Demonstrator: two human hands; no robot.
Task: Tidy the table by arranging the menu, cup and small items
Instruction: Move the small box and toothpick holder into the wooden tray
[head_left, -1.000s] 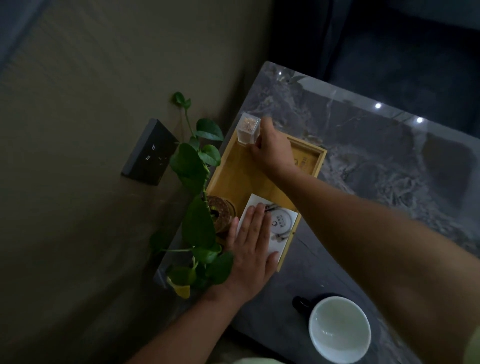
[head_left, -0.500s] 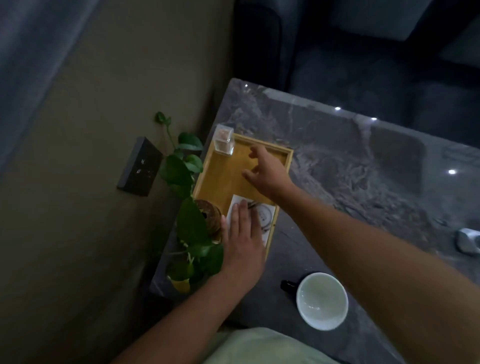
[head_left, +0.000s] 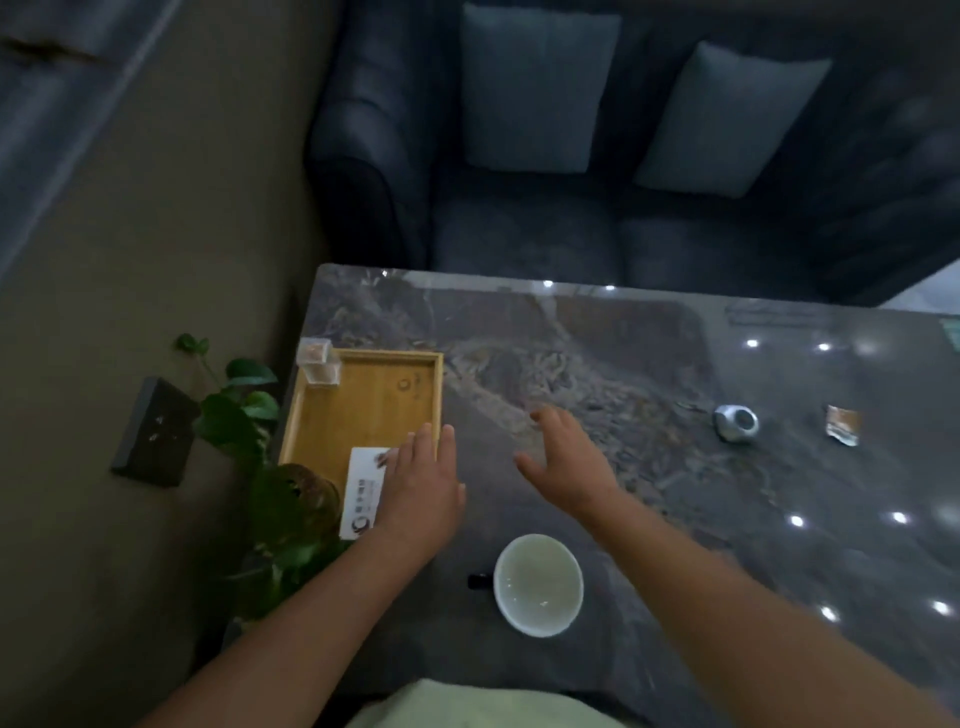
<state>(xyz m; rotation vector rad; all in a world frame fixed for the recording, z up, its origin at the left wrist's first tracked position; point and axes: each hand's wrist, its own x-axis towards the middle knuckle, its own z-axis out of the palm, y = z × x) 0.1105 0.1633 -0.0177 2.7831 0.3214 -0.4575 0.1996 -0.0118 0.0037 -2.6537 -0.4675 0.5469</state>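
Beside tray (head_left: 363, 410): right hand (head_left: 566, 467) withdrawn; left hand (head_left: 421, 488) still on menu (head_left: 361, 493).

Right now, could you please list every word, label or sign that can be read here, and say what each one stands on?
None can be read for certain.
Card: dark logo and a line of characters, too blurred to read; the left hand covers part.
Tray: round stamp with small marks beside it, too small.
Wall panel: two pale marks, too small.
Packet: no print visible.
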